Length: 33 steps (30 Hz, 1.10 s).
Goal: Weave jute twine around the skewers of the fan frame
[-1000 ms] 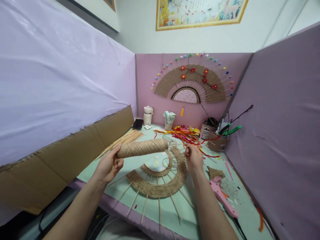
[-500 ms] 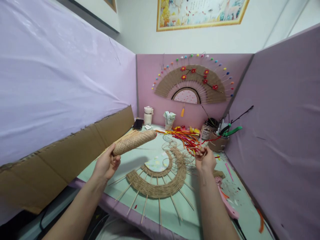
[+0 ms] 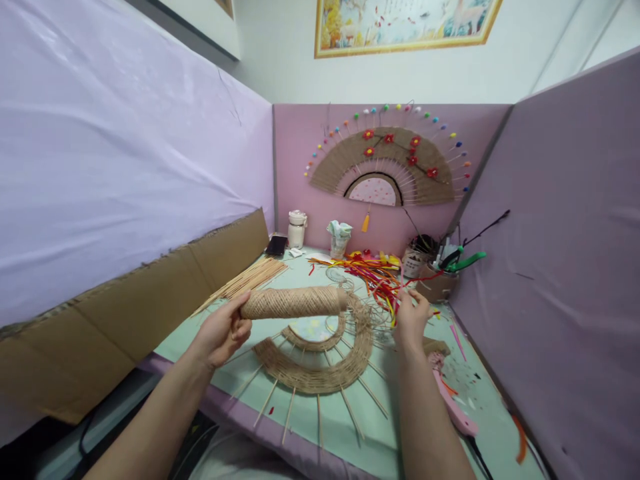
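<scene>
A roll of tan twine [image 3: 295, 303] is held nearly level by its left end in my left hand [image 3: 225, 330], above the table. My right hand [image 3: 411, 317] is closed in a pinch to the right of the roll; what sits between its fingertips is too small to make out. Under and between the hands lies a half-round woven fan [image 3: 320, 381] with thin sticks pointing outward and a pale patterned centre [image 3: 313, 329], partly covered by the roll. A tangle of loose twine [image 3: 377, 320] rests on the fan's right side, near my right hand.
Colourful fuzzy strips [image 3: 373, 273] lie behind the fan, thin sticks [image 3: 250, 280] at the left. A white jar [image 3: 297, 230], a phone [image 3: 277, 245] and a cup [image 3: 339, 240] stand or lie at the back. Green-handled pliers [image 3: 467, 261] stand in a holder; a pink glue gun [image 3: 457, 410] lies right.
The twine roll has swung from tilted to nearly level, its far end moving right and down. My left hand has shifted slightly right, and my right hand has turned a little.
</scene>
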### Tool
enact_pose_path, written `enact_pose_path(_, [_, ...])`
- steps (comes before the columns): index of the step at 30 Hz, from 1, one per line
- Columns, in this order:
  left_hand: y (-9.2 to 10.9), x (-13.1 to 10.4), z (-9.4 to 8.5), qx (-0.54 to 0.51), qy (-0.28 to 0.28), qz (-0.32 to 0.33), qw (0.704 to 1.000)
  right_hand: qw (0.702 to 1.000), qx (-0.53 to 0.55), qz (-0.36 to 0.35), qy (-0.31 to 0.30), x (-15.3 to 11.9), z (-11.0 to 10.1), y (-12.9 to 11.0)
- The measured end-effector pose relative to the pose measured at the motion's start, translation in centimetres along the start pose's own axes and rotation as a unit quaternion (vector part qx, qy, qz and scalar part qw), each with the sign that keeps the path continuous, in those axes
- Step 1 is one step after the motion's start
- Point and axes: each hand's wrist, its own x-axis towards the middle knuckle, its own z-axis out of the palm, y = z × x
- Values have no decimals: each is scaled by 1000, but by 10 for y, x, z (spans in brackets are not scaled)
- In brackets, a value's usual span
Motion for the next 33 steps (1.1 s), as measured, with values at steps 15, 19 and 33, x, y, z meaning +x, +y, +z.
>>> enact_pose_path(15, [-29,-17,24,171,-234,-119,950,728,76,56,-679,-94,19,-40])
enact_pose_path(19, [-31,-13,23,180,-233,-117,949,712,45,91,-695,-95,18,-39])
enact_pose_path(33, [-10,8,11,97,-16,39,994,923,20,-25,-384,-47,6,-41])
